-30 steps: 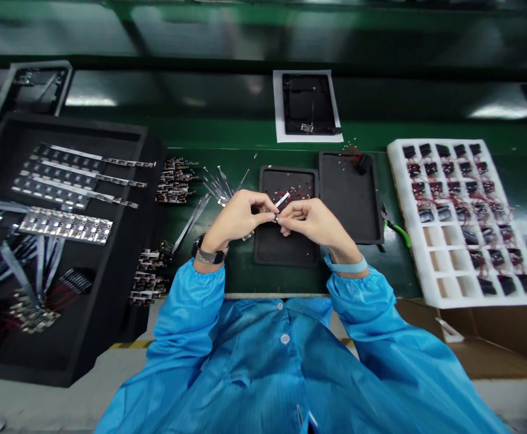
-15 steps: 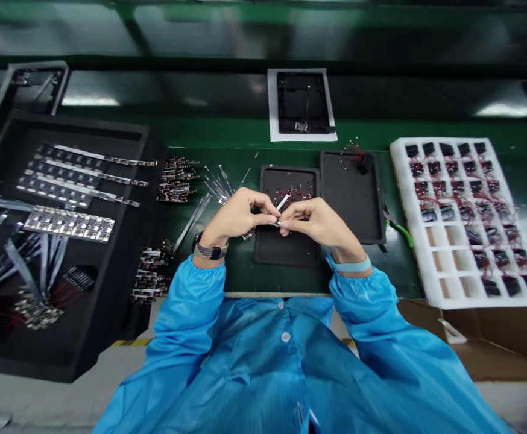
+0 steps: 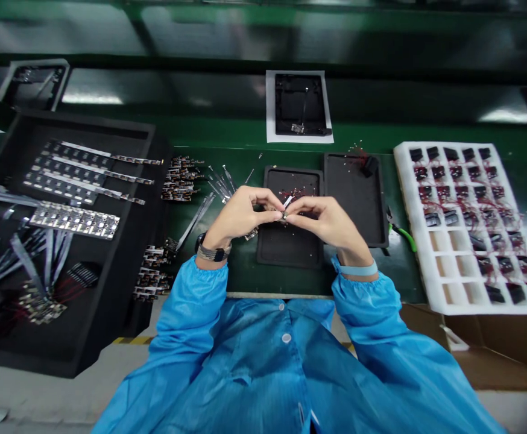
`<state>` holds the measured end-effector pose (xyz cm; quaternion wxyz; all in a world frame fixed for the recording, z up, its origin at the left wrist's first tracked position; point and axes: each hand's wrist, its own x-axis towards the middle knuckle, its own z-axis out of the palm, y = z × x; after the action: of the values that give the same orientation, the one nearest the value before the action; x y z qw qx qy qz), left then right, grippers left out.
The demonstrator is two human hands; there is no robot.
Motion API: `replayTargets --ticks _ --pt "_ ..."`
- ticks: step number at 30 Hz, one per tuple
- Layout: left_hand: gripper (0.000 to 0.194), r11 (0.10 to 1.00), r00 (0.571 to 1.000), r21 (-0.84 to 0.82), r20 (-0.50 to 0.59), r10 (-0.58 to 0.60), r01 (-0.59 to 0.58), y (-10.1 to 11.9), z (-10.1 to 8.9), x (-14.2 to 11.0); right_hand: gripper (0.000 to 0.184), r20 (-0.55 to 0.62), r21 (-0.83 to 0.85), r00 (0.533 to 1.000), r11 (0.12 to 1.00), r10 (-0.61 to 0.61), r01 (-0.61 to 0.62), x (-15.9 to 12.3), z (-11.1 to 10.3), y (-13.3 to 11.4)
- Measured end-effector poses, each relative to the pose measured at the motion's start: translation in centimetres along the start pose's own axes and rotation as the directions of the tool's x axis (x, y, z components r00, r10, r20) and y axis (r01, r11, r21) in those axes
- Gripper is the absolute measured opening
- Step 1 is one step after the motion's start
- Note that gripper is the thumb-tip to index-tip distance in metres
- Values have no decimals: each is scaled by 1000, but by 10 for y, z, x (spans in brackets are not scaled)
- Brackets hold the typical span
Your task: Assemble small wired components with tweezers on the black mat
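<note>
Over a shallow black tray [image 3: 289,248], my left hand [image 3: 248,212] and my right hand [image 3: 329,222] meet fingertip to fingertip. Both are closed in a pinch on a small circuit board [image 3: 284,215], mostly hidden by the fingers. A white strip [image 3: 288,201] sticks up just behind the fingertips; whether it joins the board I cannot tell. Red-wired small parts [image 3: 296,192] lie in the tray behind my hands. Beside my left hand are loose ribbon cables [image 3: 220,184] with small boards at their ends.
A second black tray [image 3: 356,202] stands to the right, with green-handled cutters [image 3: 401,232] beside it. Further right, a white foam tray [image 3: 435,295] holds black parts with red wires. At left, a deep black bin [image 3: 105,301] holds boards and cables. A black panel [image 3: 300,105] lies behind.
The whole view has shifted slightly. My hands stay pinched together over the tray, with the fingertips a little further round the small board.
</note>
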<state>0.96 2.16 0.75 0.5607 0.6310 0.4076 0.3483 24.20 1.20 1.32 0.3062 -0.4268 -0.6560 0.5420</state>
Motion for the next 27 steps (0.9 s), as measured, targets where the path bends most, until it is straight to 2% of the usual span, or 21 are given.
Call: replayTargets --ticks 1,2,3,4,5,6,7,8,9,10,13,16,18,21,24,27 --pt "13 999 999 -35 -47 23 -25 0 0 0 20 -116 -36 991 998 -64 60 -3 -6 -4" --pt "14 996 994 -68 -99 49 -55 0 -1 -1 18 -232 -57 963 990 -135 125 -7 -14 -7" --pt "16 991 985 -97 -155 74 -90 -1 -2 -1 15 -303 -54 933 981 -195 187 -11 -22 -10" --pt "19 985 973 -119 -210 97 -124 -2 -4 -1 15 -298 -24 926 971 -233 236 -15 -31 -12" --pt "23 979 959 -134 -258 114 -152 -3 -5 -1 18 -204 21 946 965 -253 262 -18 -38 -14" --pt "28 974 947 -143 -296 125 -174 -3 -7 -2 21 -32 59 968 966 -251 252 -20 -42 -14" --pt "32 971 938 -148 -321 133 -188 -3 -8 -2 23 167 69 961 975 -221 212 -20 -43 -13" --pt "36 969 930 -149 -340 139 -199 -3 -9 -3 25 344 44 925 986 -164 159 -19 -40 -11" --pt "37 967 923 -146 -356 145 -208 -1 -9 -4 28 444 -14 891 994 -93 111 -17 -34 -7" --pt "36 966 917 -139 -369 152 -216 0 -8 -5 32 450 -65 892 995 -39 77 -13 -24 -2" --pt "31 962 903 -117 -388 183 -246 6 -5 -7 52 252 -121 967 991 -25 57 1 7 16" --pt "25 950 899 -137 -385 210 -281 9 1 -5 61 87 -43 995 998 -46 50 11 25 28" --pt "20 940 893 -172 -399 207 -294 9 5 -1 53 74 47 996 998 -48 45 14 26 30" --pt "19 938 885 -198 -429 180 -286 7 8 4 32 126 164 992 986 -15 -6 14 22 27" --pt "18 951 870 -144 -458 181 -274 9 8 5 31 144 212 989 975 43 -73 14 16 25" --pt "14 968 848 -46 -493 193 -247 16 5 1 31 149 188 987 978 60 -88 15 12 27"
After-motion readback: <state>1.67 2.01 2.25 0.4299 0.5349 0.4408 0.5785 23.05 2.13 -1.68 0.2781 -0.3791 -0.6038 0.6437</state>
